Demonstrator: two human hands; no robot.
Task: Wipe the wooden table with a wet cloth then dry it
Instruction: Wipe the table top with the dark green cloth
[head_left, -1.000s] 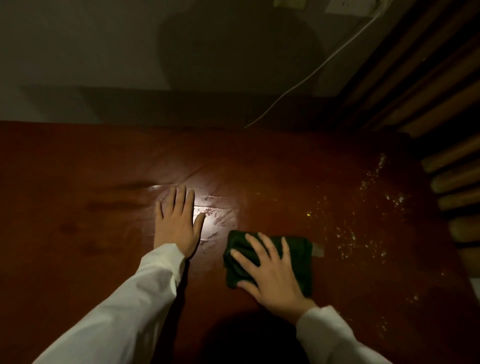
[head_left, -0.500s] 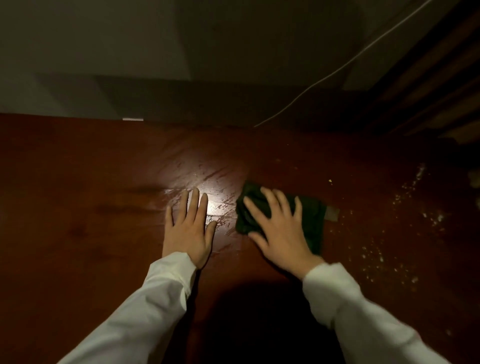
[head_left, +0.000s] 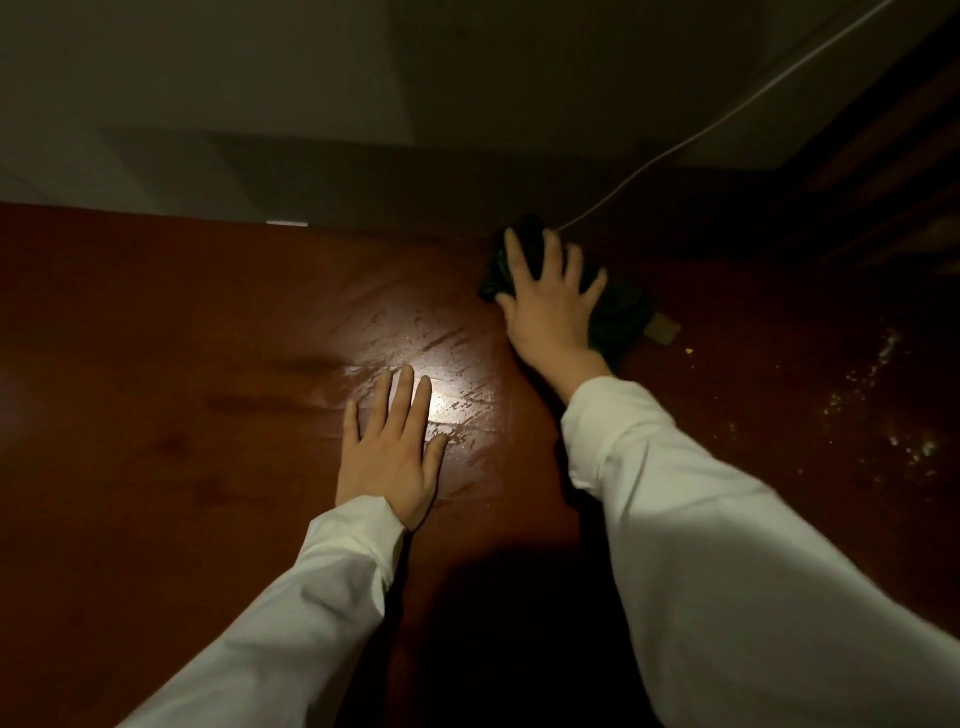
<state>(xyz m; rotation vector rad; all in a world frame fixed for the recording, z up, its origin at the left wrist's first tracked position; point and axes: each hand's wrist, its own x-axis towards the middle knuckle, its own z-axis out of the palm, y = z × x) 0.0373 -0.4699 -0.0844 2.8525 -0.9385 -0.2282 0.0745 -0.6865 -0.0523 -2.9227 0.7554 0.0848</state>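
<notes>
Green cloth (head_left: 618, 317) under flat R hand (head_left: 550, 306) at far edge; L hand (head_left: 389, 457) flat on table (head_left: 156, 364).

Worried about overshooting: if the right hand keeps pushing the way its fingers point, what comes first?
Probably the table's far edge, then the white cable; the right hand presses the green cloth nearly there. Depth is unclear.

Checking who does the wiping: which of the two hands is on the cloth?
The right hand, spread on the dark green cloth at the table's far edge; the left hand lies flat on bare wooden table.
</notes>
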